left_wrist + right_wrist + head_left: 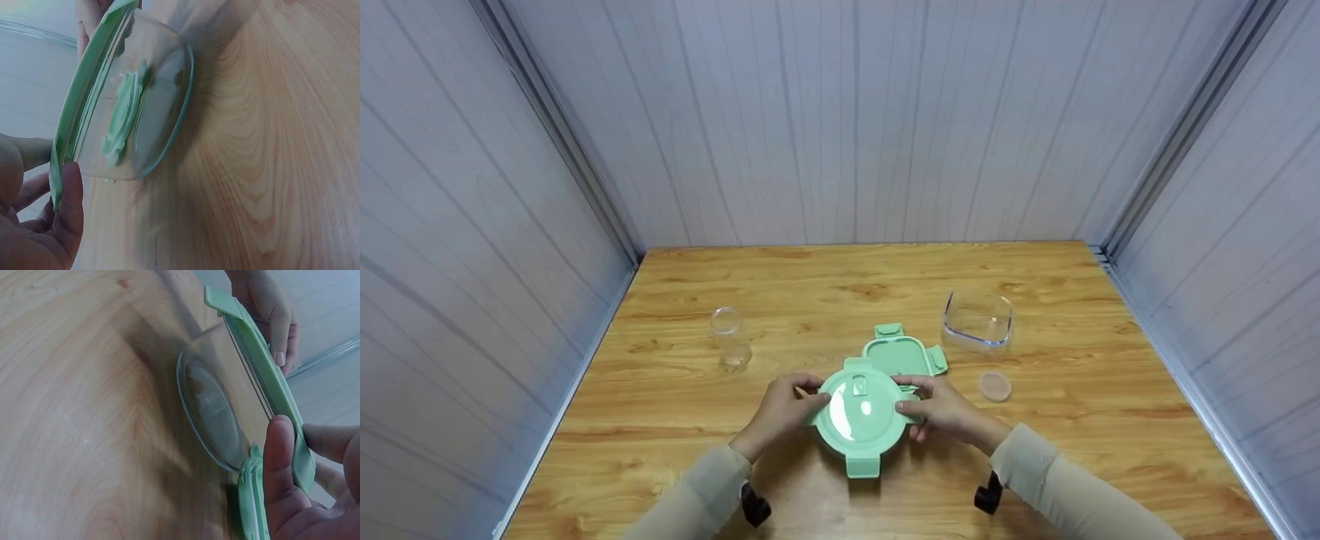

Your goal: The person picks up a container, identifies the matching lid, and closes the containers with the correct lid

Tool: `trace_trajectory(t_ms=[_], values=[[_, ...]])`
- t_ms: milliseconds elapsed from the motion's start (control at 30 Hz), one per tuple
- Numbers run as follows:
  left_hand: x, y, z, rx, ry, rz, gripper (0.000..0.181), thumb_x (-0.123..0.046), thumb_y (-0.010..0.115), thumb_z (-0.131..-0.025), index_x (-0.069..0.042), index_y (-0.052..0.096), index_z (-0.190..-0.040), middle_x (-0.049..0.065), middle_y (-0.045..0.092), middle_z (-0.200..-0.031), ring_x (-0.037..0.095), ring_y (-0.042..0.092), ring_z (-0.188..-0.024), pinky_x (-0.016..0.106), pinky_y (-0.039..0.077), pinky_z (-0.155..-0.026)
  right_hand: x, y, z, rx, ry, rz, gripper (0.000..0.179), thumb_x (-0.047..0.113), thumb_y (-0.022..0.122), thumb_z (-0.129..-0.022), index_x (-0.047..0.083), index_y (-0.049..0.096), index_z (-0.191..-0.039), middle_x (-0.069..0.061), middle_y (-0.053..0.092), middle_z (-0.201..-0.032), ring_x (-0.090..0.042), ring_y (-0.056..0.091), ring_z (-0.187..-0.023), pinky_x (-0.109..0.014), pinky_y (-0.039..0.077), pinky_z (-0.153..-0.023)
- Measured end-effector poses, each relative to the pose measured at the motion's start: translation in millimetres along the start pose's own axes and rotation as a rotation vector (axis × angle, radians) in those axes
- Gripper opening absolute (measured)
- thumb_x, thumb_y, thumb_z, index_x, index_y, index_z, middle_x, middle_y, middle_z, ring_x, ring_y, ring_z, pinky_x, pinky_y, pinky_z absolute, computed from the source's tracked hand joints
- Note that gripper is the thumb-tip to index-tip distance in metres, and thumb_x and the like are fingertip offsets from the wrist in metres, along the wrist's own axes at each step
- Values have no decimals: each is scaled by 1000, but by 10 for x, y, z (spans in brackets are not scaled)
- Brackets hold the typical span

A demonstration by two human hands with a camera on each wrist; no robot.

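A round light-green lid (864,431) with side flaps sits over a round clear glass bowl (163,115), mostly hidden beneath it in the head view. My left hand (782,414) pinches the lid's left flap between thumb and fingers. On the opposite side, my right hand (949,412) grips the right flap the same way. The front flap (862,466) sticks outward, unfolded. Just behind the round lid lies a rectangular green lid (898,355), partly covered by it. Whether the bowl's base touches the table cannot be told.
A clear glass jar (730,337) stands at left on the wooden table (660,420). To the right are a rectangular glass container (979,341) and a small round translucent lid (994,386). Pale panel walls (840,127) enclose the table's back and sides.
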State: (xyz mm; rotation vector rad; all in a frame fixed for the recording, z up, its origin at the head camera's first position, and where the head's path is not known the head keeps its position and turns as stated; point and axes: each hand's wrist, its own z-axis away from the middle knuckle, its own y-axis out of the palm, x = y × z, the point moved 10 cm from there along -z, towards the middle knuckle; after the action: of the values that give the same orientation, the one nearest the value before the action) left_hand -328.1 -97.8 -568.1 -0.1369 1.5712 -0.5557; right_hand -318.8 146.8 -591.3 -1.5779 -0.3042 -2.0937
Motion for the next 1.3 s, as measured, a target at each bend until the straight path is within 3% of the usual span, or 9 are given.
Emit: trace_trajectory(t_ms=[300,600,800,933,1067,1300], values=[[-8,-1,14,3,23,-5,21,-18,76,-102,-7,81,-118,6,75,-100,14,62,-77,26,55,-71,29,17,13,-3,-33,20,64,13,70,-107,0,43,-164,-9,68,-88,-10,69,-58,-24,59,-53],[-14,34,10,-5,48,-13,23,-20,73,-104,-2,77,-118,9,71,-100,15,58,-80,24,50,-70,-7,-4,3,-30,-54,68,62,15,71,-106,1,47,-162,-13,65,-101,-12,69,-60,-27,61,-54],[-73,127,-44,-23,80,-61,29,-28,70,-106,-2,74,-119,10,69,-106,19,58,-91,28,50,-78,-10,-10,7,-42,-53,88,62,18,71,-106,-3,48,-159,-15,66,-107,-15,70,-66,-32,63,-57],[-103,203,-96,-34,66,-130,37,-37,69,-106,-4,72,-123,9,69,-113,21,61,-101,38,53,-90,-1,-33,36,-56,-44,102,61,20,74,-104,-5,51,-154,-16,66,-111,-16,70,-68,-32,63,-57],[-133,249,-119,-59,45,-246,48,-47,69,-104,-5,69,-127,10,68,-121,25,65,-112,50,56,-103,20,-58,67,-74,-57,134,58,19,78,-100,-6,56,-147,-13,62,-104,-15,69,-66,-30,60,-56],[-132,319,-148,-61,19,-345,62,-57,73,-99,-6,65,-135,10,65,-125,28,67,-114,51,56,-105,21,-146,113,-136,-67,203,51,20,85,-95,-5,63,-134,-6,57,-95,-16,65,-60,-33,60,-55]])
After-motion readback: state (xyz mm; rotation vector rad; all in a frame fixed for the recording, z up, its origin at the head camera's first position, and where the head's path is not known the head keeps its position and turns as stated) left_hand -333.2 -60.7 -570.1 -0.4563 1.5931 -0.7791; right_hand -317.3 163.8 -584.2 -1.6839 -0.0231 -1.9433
